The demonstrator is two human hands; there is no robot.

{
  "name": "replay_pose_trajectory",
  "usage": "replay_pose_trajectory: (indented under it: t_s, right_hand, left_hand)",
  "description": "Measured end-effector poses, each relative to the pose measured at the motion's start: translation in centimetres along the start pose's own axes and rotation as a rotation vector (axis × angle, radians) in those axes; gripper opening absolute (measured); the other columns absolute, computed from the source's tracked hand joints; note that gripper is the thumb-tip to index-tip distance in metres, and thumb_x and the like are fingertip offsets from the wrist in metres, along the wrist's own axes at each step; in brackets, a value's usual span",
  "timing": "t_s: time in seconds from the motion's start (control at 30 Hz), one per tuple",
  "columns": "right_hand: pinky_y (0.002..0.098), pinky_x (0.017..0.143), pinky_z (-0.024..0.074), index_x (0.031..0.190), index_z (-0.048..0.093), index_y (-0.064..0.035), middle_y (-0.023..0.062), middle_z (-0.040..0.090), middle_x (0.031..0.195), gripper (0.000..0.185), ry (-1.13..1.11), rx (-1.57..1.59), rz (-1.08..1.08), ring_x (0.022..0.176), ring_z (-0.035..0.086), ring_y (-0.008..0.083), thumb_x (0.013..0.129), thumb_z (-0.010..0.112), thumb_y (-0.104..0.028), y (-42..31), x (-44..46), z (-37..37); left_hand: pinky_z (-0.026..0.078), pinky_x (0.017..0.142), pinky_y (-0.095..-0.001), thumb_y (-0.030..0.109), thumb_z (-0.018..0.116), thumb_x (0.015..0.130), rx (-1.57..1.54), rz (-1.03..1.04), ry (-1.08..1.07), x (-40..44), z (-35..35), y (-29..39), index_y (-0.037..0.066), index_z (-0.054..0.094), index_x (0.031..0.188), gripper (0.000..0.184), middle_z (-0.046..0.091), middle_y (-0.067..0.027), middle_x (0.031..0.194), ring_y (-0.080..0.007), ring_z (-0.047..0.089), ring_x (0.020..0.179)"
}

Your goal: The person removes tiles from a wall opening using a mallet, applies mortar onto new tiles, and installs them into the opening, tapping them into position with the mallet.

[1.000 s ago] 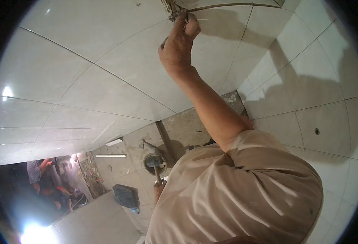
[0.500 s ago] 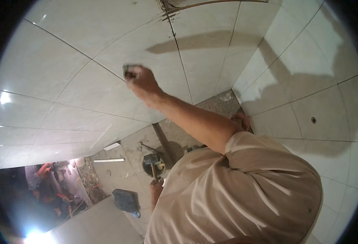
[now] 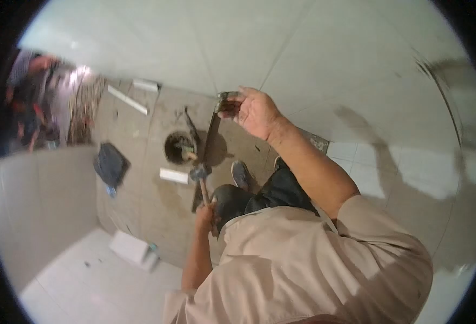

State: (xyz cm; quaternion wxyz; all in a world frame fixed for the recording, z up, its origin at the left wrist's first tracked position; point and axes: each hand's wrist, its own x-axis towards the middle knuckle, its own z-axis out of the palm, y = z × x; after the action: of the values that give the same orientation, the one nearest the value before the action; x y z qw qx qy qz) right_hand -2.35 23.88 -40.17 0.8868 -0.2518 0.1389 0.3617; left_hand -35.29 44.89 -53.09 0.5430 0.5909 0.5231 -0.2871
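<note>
Currently | right fingers [image 3: 247, 97] gripping dark piece [image 3: 225, 103] near wall [image 3: 303, 70] edge | left fingers [image 3: 207, 211] closed round hammer [image 3: 200, 173], apart from bucket [image 3: 167, 147] rim

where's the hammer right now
In the head view, the hammer is left of centre, gripped in the left hand, its head just right of the short white piece and below the round bucket in the picture.
</note>
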Motion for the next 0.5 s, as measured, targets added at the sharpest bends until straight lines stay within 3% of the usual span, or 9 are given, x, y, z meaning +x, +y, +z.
replay_pose_trajectory:
  t_s: [0.1, 0.17, 0.33, 0.4, 0.43, 0.5]
  right_hand:
    - [0.0466, 0.099, 0.0506, 0.115, 0.064, 0.01, 0.0224, 0.069, 0.114, 0.044, -0.017, -0.075, 0.161, 0.105, 0.066, 0.0342, 0.102, 0.047, -0.029, 3.8, 3.8, -3.7]
    - [0.0448, 0.099, 0.0505, 0.122, 0.061, 0.0114, 0.0219, 0.068, 0.117, 0.046, 0.009, -0.232, 0.17, 0.105, 0.065, 0.033, 0.102, 0.048, -0.028, 6.8, 7.0, -6.9]
    - [0.042, 0.097, 0.0511, 0.124, 0.06, 0.0113, 0.0214, 0.068, 0.114, 0.04, 0.073, -0.302, 0.367, 0.104, 0.065, 0.0345, 0.097, 0.047, -0.014, 19.2, 15.6, -14.6]
    - [0.0351, 0.089, 0.0531, 0.115, 0.062, 0.0111, 0.0172, 0.069, 0.112, 0.029, 0.009, -0.574, 0.336, 0.096, 0.068, 0.026, 0.093, 0.052, -0.005, 22.5, 17.6, -16.8]
    - [0.0351, 0.089, 0.0531, 0.115, 0.062, 0.0111, 0.0172, 0.069, 0.112, 0.029, 0.002, -0.57, 0.371, 0.096, 0.068, 0.026, 0.093, 0.052, -0.005, 23.6, 19.1, -18.6]
    - [0.033, 0.088, 0.0527, 0.119, 0.061, 0.0127, 0.0184, 0.068, 0.115, 0.033, -0.121, -0.533, 0.395, 0.1, 0.068, 0.0244, 0.089, 0.049, 0.004, 26.5, 23.4, -21.6]
  left_hand:
    - [0.05, 0.05, -0.0351, 0.031, 0.069, 0.098, -0.33, -0.176, -0.076, 1.4, 2.4, -3.1, 0.005, 0.059, 0.095, 0.028, 0.05, -0.0028, 0.069, -0.0166, 0.05, 0.053]
    - [0.052, 0.05, -0.0351, 0.031, 0.069, 0.098, -0.618, -0.167, -0.141, 2.6, 5.2, -4.9, 0.006, 0.055, 0.097, 0.029, 0.049, -0.003, 0.068, -0.0178, 0.05, 0.05]
    - [0.057, 0.063, -0.0414, 0.032, 0.066, 0.1, -0.803, -0.225, -0.177, 6.1, 9.2, -11.1, -0.001, 0.054, 0.106, 0.036, 0.057, -0.0078, 0.069, -0.0234, 0.062, 0.059]
    - [0.058, 0.069, -0.0442, 0.03, 0.063, 0.102, -0.859, -0.212, -0.312, 5.7, 11.2, -13.4, -0.005, 0.055, 0.116, 0.038, 0.062, -0.0102, 0.072, -0.0259, 0.066, 0.065]
    - [0.058, 0.07, -0.0435, 0.028, 0.061, 0.103, -0.886, -0.181, -0.323, 5.5, 12.6, -14.4, -0.007, 0.054, 0.125, 0.042, 0.063, -0.011, 0.073, -0.0266, 0.068, 0.068]
    - [0.058, 0.072, -0.0435, 0.028, 0.061, 0.103, -0.826, -0.213, -0.354, 5.8, 12.4, -14.8, -0.006, 0.054, 0.126, 0.041, 0.063, -0.0107, 0.074, -0.0264, 0.068, 0.069]
